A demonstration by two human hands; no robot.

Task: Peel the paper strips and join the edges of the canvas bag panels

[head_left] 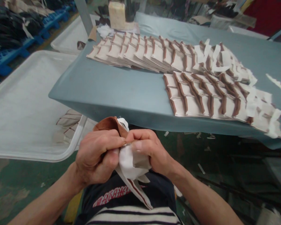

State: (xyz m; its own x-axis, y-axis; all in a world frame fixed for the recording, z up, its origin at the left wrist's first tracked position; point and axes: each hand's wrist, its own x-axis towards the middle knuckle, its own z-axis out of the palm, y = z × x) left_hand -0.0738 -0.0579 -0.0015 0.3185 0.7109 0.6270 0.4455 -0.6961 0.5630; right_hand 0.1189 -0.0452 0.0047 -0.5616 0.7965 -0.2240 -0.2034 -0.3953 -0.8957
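Observation:
Close to my body, in front of the table edge, both hands grip one sewn fabric piece [125, 162] of white, beige and brown cloth. My left hand [99, 154] is closed on its left side, thumb and fingers pinching the top seam. Beside it, nearly touching, my right hand [150, 150] pinches the same seam from the right. A brown flap [109, 123] stands up behind my left fingers. White and beige cloth with a brown-edged strip hangs below my hands. My fingers hide part of the seam.
A blue-grey covered table [107, 89] bears two overlapping rows of beige pieces with brown edges [150, 51], [201, 93]. White strips [216, 59] lie on their right ends. At left stands a white plastic bin [25, 100] holding a few folded pieces [69, 122]. Scraps lie on the floor.

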